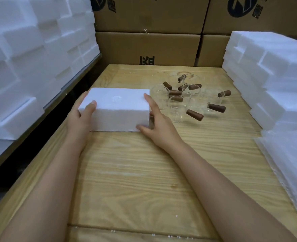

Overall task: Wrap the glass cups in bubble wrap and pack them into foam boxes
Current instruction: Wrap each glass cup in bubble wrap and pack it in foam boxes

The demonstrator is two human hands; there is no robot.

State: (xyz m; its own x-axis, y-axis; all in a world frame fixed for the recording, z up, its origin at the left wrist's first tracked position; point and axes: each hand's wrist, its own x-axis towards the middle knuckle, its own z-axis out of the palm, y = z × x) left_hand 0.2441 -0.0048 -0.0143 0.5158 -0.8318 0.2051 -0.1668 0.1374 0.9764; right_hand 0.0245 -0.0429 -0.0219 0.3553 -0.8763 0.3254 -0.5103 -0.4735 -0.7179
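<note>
White foam under both palms: you've got the foam box [116, 109] sitting on the wooden table [135, 172], left hand [81, 117] clasping its left end with the thumb laid on top, right hand [157, 123] clasping the right end, one finger up on the lid face and the thumb down at the near corner. The glass cups [188, 98] stand bare in a tight cluster just beside that right hand, brown handles pointing every way, and none is wrapped yet. There's your danger: swing the box or your right elbow outward and you'd likely clip the nearest cup, and packed that close one knock could set several clinking together. Squeeze too hard and the foam may crumble; white crumbs already dot the boards. The bubble wrap [287, 163] lies at your right, running off the frame edge. Your left fingers are hidden behind the box, so I can't say how they sit. No seam shows, so I can't tell lid from base or whether anything's inside, and the clear glass makes counting cups guesswork.
</note>
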